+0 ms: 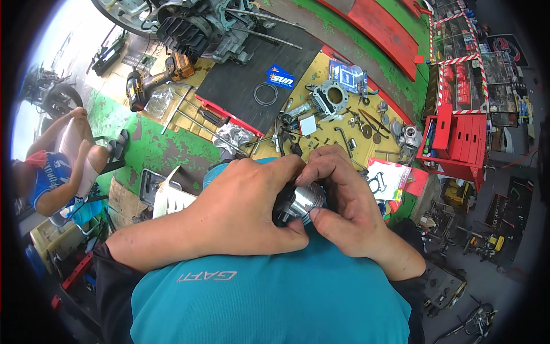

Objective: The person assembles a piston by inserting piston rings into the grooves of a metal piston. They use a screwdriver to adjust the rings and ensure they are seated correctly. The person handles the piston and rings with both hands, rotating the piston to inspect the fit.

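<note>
Close in front of my chest, a shiny metal piston point(307, 198) is gripped between both hands. My left hand point(243, 198) wraps its left side, thumb below and fingers above. On the other side, the curled fingers and thumb of my right hand point(350, 209) press at the piston's grooved edge. A dark opening shows on the piston's left side, partly hidden by my left fingers. Beyond my hands, an engine cylinder point(317, 100) lies on yellow card among bolts and small parts. Two thin rings point(256, 93) rest on a black mat point(229, 86).
A partly stripped engine point(183, 37) stands at the far edge, near a yellow-black cordless power tool point(175, 67). A packaged gasket point(377, 182) lies right of my hands. Farther right is a red tool chest point(464, 146). Another person point(57, 178) sits at the left.
</note>
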`<action>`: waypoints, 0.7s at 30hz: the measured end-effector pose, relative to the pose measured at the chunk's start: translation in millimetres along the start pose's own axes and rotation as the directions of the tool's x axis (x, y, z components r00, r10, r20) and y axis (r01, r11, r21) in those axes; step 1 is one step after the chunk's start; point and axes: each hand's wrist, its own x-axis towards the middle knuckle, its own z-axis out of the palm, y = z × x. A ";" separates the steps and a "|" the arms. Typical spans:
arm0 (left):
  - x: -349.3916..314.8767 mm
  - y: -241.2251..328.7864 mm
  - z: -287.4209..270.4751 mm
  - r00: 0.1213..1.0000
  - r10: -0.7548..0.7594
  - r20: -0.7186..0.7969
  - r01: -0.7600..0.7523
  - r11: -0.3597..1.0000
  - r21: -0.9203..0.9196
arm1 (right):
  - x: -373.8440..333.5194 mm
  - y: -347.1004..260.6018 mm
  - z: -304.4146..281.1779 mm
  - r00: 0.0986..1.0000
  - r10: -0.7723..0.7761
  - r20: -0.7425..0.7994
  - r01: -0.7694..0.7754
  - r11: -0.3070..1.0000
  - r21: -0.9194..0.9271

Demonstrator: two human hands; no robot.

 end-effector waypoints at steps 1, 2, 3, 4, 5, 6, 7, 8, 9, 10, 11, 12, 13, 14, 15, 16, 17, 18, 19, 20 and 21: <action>-0.5 0.0 -0.1 1.000 0.001 -0.003 -0.001 1.000 -0.003 | 0.1 -0.1 -0.4 1.000 0.010 0.003 -0.010 1.000 0.012; -0.2 0.5 -0.3 1.000 0.001 -0.003 -0.001 1.000 -0.004 | 0.1 -0.2 -0.3 1.000 0.011 0.002 -0.011 1.000 0.014; -0.1 0.7 -0.5 1.000 0.002 -0.002 -0.002 1.000 -0.005 | -0.1 -0.3 -0.1 1.000 0.012 0.000 -0.012 1.000 0.016; 0.0 0.5 -0.7 1.000 0.003 0.001 -0.003 1.000 -0.006 | -0.2 -0.4 0.0 1.000 0.013 -0.002 -0.013 1.000 0.019; -0.2 0.7 -0.9 1.000 0.004 0.004 -0.004 1.000 -0.007 | -0.4 0.3 0.2 1.000 -0.009 -0.010 0.009 1.000 0.022; -0.3 0.9 -0.9 1.000 0.005 0.008 -0.005 1.000 -0.008 | -0.4 1.8 0.4 0.999 -0.031 -0.019 0.031 0.999 0.025; -0.6 1.2 -0.7 1.000 0.017 0.000 -0.017 1.000 -0.008 | -0.6 2.5 0.5 0.998 -0.053 -0.028 0.054 0.998 0.028; -0.9 1.0 -0.4 1.000 0.030 -0.010 -0.030 1.000 -0.009 | -0.5 1.5 0.3 0.999 -0.043 -0.023 0.044 0.998 0.036; -1.1 0.8 -0.1 0.999 0.043 -0.019 -0.043 0.999 -0.009 | -0.6 -0.3 -0.2 0.999 -0.033 -0.018 0.033 0.999 0.043; -1.2 -0.1 0.2 0.999 0.045 -0.020 -0.046 0.999 -0.014 | -0.7 -1.4 -1.0 1.000 -0.023 -0.013 0.023 0.998 0.050; -1.7 -1.4 0.3 0.999 0.047 -0.023 -0.048 0.999 -0.018 | -0.9 -0.6 -2.3 1.000 -0.025 -0.006 0.026 0.996 0.085; -2.2 -1.9 0.3 0.998 0.049 -0.025 -0.049 0.999 -0.022 | -1.3 1.5 -4.0 1.000 -0.028 0.001 0.028 0.992 0.120; -2.7 -1.4 0.1 0.999 0.040 -0.030 -0.041 0.998 -0.039 | -1.5 3.0 -4.8 0.999 -0.031 0.009 0.029 0.988 0.155; -3.1 -1.0 0.1 0.999 0.030 -0.033 -0.032 0.998 -0.055 | -1.7 4.4 -4.5 0.999 -0.041 -0.001 0.041 0.985 0.168; -3.4 -0.8 0.1 0.999 0.020 -0.036 -0.023 0.997 -0.072 | -2.0 5.7 -4.1 0.999 -0.051 -0.010 0.052 0.982 0.180; -3.8 -1.0 0.0 0.999 0.018 -0.036 -0.020 0.997 -0.077 | -2.1 6.5 -3.7 0.998 -0.061 -0.019 0.064 0.979 0.193; -4.1 -1.1 -0.3 0.999 0.016 -0.031 -0.018 0.997 -0.080 | -2.6 6.3 -3.3 0.997 -0.070 -0.019 0.072 0.983 0.170; -4.3 -1.4 -0.6 1.000 0.013 -0.026 -0.015 0.996 -0.084 | -2.8 5.5 -3.1 0.997 -0.078 -0.018 0.079 0.986 0.146; -4.3 -2.4 -0.8 1.000 0.019 -0.024 -0.022 0.993 -0.114 | -3.2 4.8 -2.7 0.996 -0.086 -0.017 0.087 0.989 0.123; -4.2 -4.1 -1.2 0.999 0.027 -0.022 -0.030 0.989 -0.144 | -3.8 4.1 -1.6 0.995 -0.096 -0.028 0.098 0.991 0.090; -4.1 -6.2 -1.3 0.999 0.035 -0.020 -0.038 0.984 -0.173 | -4.3 3.5 0.0 0.994 -0.107 -0.038 0.109 0.992 0.057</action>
